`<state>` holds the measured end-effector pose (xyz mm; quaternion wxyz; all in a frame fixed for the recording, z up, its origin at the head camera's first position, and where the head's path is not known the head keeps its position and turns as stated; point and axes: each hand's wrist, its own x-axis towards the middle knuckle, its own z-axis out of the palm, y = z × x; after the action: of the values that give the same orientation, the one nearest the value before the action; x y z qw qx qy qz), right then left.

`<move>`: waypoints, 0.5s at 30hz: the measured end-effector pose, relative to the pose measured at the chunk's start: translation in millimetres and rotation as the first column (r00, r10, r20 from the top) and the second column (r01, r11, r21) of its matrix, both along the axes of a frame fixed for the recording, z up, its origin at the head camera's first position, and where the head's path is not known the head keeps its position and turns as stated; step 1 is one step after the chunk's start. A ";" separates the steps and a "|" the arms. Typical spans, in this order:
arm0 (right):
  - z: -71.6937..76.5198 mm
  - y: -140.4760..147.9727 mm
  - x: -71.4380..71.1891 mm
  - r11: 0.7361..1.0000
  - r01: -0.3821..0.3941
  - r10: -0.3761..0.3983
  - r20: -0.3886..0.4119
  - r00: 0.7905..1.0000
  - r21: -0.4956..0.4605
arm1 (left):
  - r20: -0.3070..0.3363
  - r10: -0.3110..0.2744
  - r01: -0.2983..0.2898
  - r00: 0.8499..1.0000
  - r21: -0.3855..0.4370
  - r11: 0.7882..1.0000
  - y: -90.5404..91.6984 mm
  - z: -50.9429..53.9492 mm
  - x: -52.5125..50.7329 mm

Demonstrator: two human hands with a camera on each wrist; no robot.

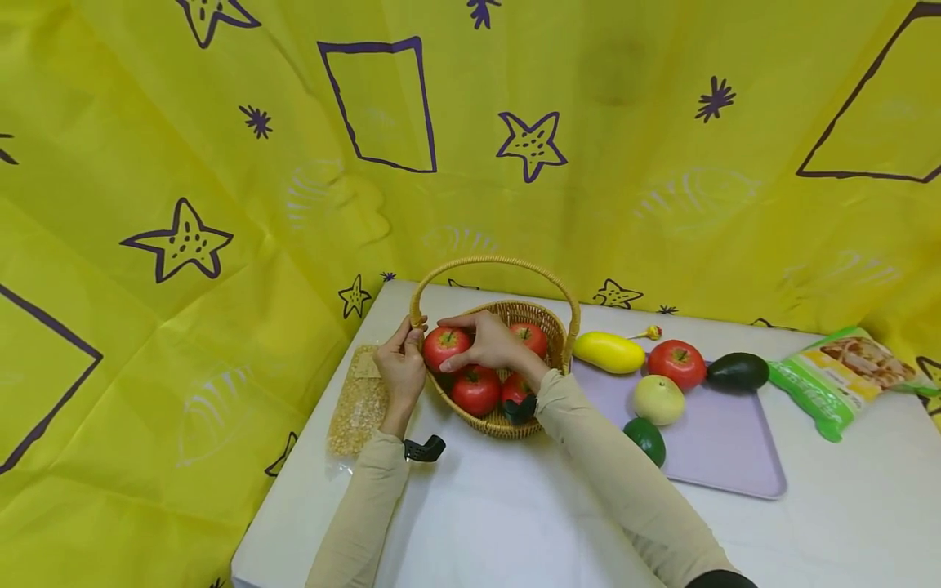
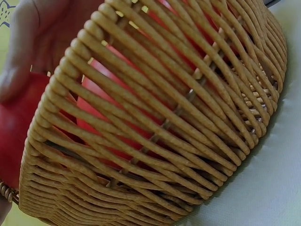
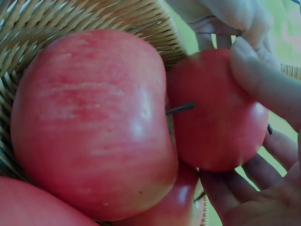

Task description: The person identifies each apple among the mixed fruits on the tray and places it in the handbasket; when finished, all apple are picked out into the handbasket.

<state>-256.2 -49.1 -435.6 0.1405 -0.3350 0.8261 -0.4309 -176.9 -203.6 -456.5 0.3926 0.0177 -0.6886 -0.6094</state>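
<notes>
A wicker basket [image 1: 485,425] with a tall arched handle [image 1: 494,260] stands on the table, holding several red apples. My left hand [image 1: 403,367] grips the base of the handle at the basket's left side. With thumb and fingers, my right hand [image 1: 494,339] holds one apple [image 1: 443,347] at the left rim; in the right wrist view this apple [image 3: 216,113] sits between thumb and fingers. Other apples lie beside it, among them one apple [image 1: 476,390] at the front and one apple [image 1: 531,336] at the back. Through the basket's weave [image 2: 155,117], red fruit shows in the left wrist view.
A lilac tray [image 1: 724,457] right of the basket bears a red fruit [image 1: 676,365], a pale round fruit [image 1: 658,400] and green and yellow produce. A green food packet [image 1: 845,380] lies far right, a bag of yellow grains [image 1: 359,408] left. A yellow curtain [image 1: 470,204] hangs behind.
</notes>
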 end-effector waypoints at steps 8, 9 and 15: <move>-4.8 -3.9 0.0 0.997 0.005 -0.005 0.013 1.000 0.071 | 0.021 0.006 -0.006 1.000 -0.019 1.000 -0.5 -4.8 0.4; -4.9 -4.2 0.0 0.997 0.000 -0.001 0.015 1.000 0.075 | 0.020 0.009 -0.008 1.000 -0.020 1.000 -0.4 -4.7 0.5; -3.8 -7.0 -1.5 0.996 0.000 0.000 0.007 1.000 0.089 | 0.012 0.014 -0.014 1.000 -0.030 0.999 -1.0 -3.4 -0.1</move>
<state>-257.7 -56.1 -439.3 0.1579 -0.3270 0.8439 -0.3949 -177.0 -204.5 -459.9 0.3928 0.0203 -0.6999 -0.5962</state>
